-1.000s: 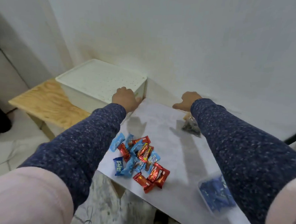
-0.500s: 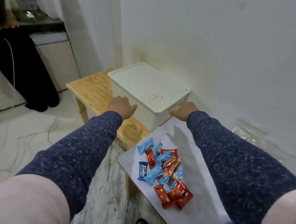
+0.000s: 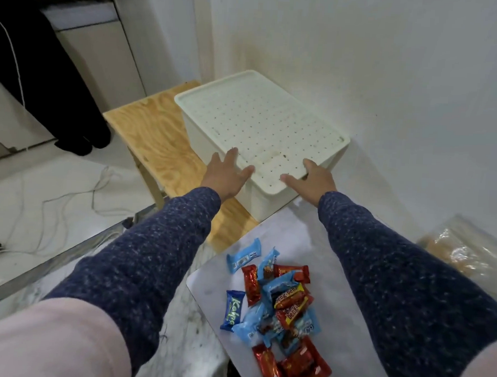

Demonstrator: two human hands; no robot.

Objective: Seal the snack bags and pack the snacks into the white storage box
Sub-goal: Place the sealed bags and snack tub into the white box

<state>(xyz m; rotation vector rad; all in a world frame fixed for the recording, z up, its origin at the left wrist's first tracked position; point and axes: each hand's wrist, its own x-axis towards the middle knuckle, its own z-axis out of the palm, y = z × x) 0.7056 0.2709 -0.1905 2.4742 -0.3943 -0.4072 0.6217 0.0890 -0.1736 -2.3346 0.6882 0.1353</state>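
White storage box point(image 3: 261, 137) sits lidded on the wooden desk point(image 3: 157, 143); left hand point(image 3: 226, 174) and right hand point(image 3: 311, 177) rest spread on its near corners. Uneven lifting could tip it off the edge.

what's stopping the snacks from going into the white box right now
The perforated lid is on the white storage box, closing it. Both hands, left and right, rest at its near edge. The wrapped snacks lie on the white table.

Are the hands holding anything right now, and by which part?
Both hands, left and right, touch the near corner of the white dotted storage-box lid; a closed grip cannot be told.
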